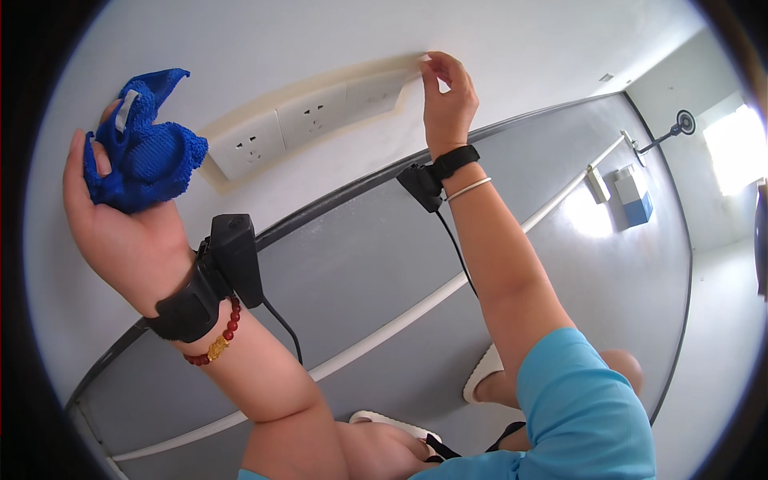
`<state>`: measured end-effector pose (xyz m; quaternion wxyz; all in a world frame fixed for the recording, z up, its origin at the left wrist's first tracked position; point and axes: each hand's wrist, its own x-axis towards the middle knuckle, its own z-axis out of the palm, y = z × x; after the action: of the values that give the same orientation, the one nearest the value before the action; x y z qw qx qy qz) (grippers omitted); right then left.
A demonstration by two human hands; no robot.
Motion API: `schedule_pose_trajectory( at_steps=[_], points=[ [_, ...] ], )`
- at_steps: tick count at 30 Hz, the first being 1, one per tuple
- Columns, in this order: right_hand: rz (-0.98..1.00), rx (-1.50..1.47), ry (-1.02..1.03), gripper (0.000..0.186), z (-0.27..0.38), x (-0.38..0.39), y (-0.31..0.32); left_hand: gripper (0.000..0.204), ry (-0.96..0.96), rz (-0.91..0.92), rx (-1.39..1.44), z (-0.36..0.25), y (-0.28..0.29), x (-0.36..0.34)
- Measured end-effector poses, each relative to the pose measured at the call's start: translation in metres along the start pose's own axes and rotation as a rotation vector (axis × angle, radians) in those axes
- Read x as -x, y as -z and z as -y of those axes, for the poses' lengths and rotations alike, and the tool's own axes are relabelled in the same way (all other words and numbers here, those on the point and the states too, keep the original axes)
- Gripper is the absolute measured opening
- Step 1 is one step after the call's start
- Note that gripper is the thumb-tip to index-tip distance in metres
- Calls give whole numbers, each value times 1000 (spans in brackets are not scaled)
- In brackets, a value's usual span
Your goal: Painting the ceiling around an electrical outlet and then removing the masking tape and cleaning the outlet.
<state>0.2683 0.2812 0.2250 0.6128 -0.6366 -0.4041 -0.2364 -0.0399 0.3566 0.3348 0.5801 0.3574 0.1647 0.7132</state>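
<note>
- Two hands up at the white wall (240, 48), one at each end of a row of 3 socket plates (314, 120).
- L hand (120, 232): grip closed round a bunched blue cloth (152, 160), just left of the row; one loose corner sticks up.
- R hand (450, 100): thumb + forefinger tips close together at upper R end of the beige tape border (280, 99) round the plates. Can't tell if grip has tape pinched or just touches it.
- Risk: if tape is pinched, a hard tug could tear it or lift wall paint, esp. at a steep angle.
- Risk: if cloth's damp (can't tell), swiping across socket holes = shock hazard; loose corner could also snag a plate edge.
- Risk: L cable (286, 328) + R cable (458, 248) hang off the black wrist units (234, 256); arms crossing could tangle or yank them.
- Edges: plates stand proud of wall, so their rims could stop a sideways wipe; black skirting edge (328, 205) runs below, apart from the row.
- Room: bare wall above the row + right of R hand, so both can move up/out OK. Between hands, only the plates.
- Footing: white slippers (482, 370) on grey floor (344, 264), near a white tube (376, 339); stepping fwd w/o looking = poss. trip.
</note>
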Motion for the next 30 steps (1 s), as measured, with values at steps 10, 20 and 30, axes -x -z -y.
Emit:
schedule_pose_trajectory(
  at_steps=[10, 20, 30],
  points=[
    [-56, -48, 35, 6, -8, -4, -2, 27, -3, -37, -67, 1, -2, 2],
    [-176, -174, -1, 8, -13, 3, -10, 30, -43, -59, -218, 1, 9, 2],
    [-193, -236, -28, 11, -15, 5, -18, 36, -64, -67, -364, 0, -1, 7]
  ],
)
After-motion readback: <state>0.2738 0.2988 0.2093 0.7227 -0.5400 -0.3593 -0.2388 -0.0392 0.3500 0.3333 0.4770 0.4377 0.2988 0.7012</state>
